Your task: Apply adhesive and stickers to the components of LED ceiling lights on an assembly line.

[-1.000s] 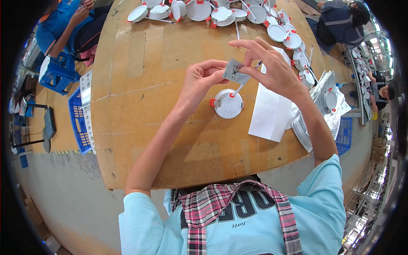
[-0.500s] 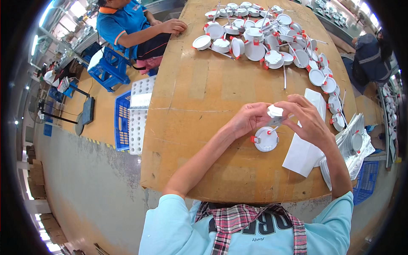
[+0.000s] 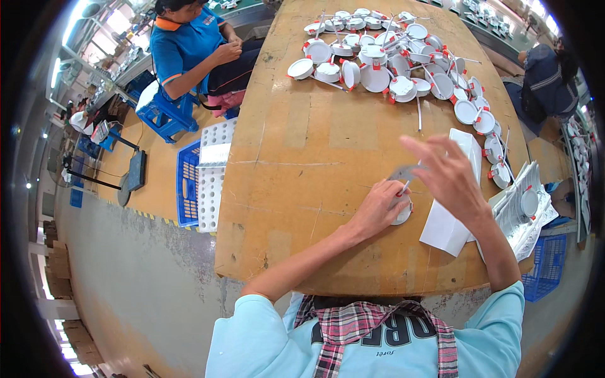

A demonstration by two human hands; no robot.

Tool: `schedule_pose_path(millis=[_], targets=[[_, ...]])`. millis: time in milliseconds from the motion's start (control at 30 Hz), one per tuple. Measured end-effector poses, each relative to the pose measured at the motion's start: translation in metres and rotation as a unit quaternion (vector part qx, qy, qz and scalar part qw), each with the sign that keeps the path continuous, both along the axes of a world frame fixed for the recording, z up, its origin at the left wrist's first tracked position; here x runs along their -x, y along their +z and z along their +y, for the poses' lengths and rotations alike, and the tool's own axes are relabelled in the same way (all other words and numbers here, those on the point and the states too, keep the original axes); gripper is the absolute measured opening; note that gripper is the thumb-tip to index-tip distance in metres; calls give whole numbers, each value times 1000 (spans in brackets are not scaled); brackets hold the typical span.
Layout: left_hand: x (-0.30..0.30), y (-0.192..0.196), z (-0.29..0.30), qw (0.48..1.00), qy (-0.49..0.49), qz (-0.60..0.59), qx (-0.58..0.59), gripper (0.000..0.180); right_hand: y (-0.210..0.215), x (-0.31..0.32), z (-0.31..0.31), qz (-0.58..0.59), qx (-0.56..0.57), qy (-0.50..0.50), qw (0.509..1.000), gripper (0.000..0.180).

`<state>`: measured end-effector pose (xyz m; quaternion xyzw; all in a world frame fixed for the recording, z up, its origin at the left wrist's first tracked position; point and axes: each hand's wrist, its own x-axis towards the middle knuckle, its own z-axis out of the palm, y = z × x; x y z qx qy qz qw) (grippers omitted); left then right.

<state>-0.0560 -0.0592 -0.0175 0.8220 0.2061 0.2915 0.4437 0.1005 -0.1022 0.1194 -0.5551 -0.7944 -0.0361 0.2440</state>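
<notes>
My left hand (image 3: 378,208) is closed over a round white downlight (image 3: 403,217) on the table, its fingers covering most of the lamp. A short white cable (image 3: 405,186) rises from the lamp beside the fingertips. Above it is a small grey-white piece (image 3: 403,171), smeared by motion, whose kind I cannot make out. My right hand (image 3: 450,176) is raised just right of the lamp and blurred, with at least one finger stretched toward the far left. Whether it holds the small piece is unclear. Under and beside the right wrist lies a folded white sheet (image 3: 442,230).
A pile of similar downlights (image 3: 375,79) with red clips covers the table's far side and runs down the right. Stacked white sleeves (image 3: 526,220) lie at right with one lamp on top. A blue crate (image 3: 188,189) and perforated white foam (image 3: 211,205) stand left. A co-worker (image 3: 189,53) sits far left.
My left hand has moved down from the white box-shaped piece onto the downlight. My right hand has come away from the left and blurs. The co-worker's hand has left the table edge.
</notes>
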Motion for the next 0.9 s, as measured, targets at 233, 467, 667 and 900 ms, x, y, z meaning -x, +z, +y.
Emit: schedule_pose_path(millis=[233, 467, 667, 900], targets=[[8, -5, -3, 998, 23, -47, 26, 19, 7, -19, -4, 164, 16, -6, 986, 71], [8, 0, -2, 998, 11, -39, 37, 18, -38, -33, 2, 231, 142, 14, 963, 59], [11, 1, -2, 999, 9, -24, 47, 19, -49, -33, 9, 414, 190, 28, 890, 43], [14, 5, -7, 993, 69, -47, 79, 17, -59, -37, 10, 345, 204, 3, 916, 18]])
